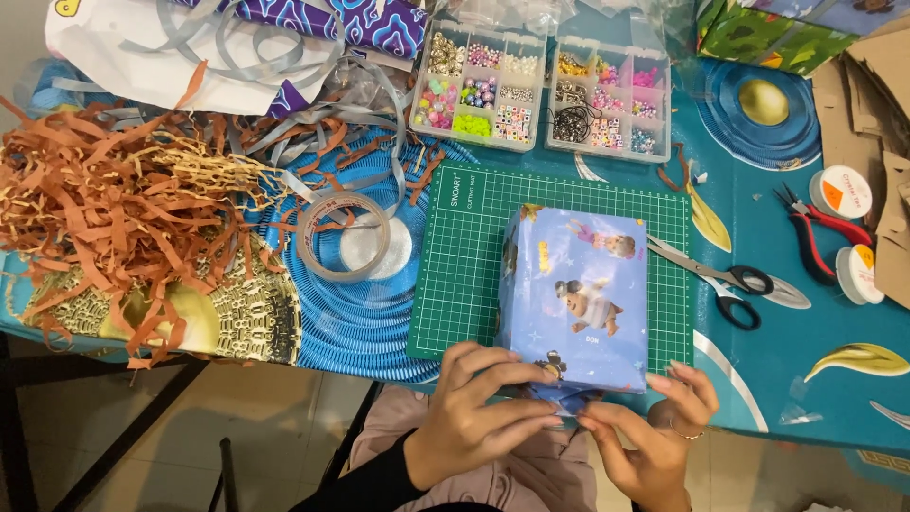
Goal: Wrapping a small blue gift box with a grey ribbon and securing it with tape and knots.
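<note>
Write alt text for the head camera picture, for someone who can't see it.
Two bare hands, left hand and right hand, fold the near end of a blue cartoon-print wrapped box lying on a green cutting mat. Nearby on the blue table lie a clear tape roll, scissors, red pliers, two bead organisers and shredded orange paper.

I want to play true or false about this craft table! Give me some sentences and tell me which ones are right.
1. Both hands, left hand and right hand, touch the wrapped box. True.
2. The box lies on a red mat. False: the mat is green.
3. The scissors lie right of the box. True.
4. The tape roll sits on top of the box. False: it lies left of the mat.
5. The bead boxes are closed and hidden. False: the beads show.
</note>
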